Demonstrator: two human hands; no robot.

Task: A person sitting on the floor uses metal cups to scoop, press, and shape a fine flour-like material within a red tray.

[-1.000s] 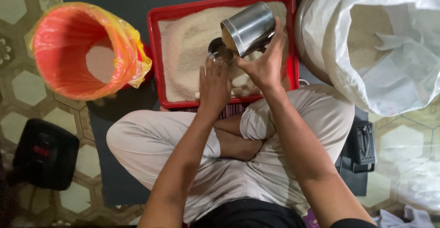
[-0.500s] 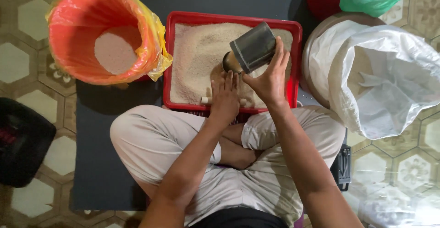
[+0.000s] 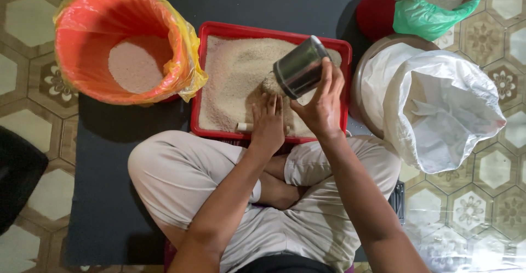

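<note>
The person sits cross-legged on a dark mat [image 3: 263, 4] spread over a patterned tile floor [image 3: 22, 108], knees in pale trousers. To their right slumps a big white sack [image 3: 438, 114], its mouth rolled open. To their left stands an orange bucket [image 3: 87, 43] lined with a yellowish plastic bag, a low layer of rice at its bottom. At the top right sits a red bucket [image 3: 375, 10] with a green liner, also holding rice.

Straight ahead of the knees lies a red tray [image 3: 219, 30], heaped with rice [image 3: 241, 70] across nearly its whole floor. Over the right half of the tray, the right hand [image 3: 320, 106] holds a metal cup [image 3: 300, 67], tilted with its open mouth facing down and left toward the heap, just above the grains. The grip here is wrapped around the cup's side, thumb on the near side, fingers curled over the far side.

The left hand [image 3: 268, 122] lies flat on the rice at the tray's near edge, fingers straight and pressed together, pointing toward the cup's mouth; it holds nothing. Just beside it a small pale cylinder [image 3: 244, 126] lies on the grains against the near rim.
</note>
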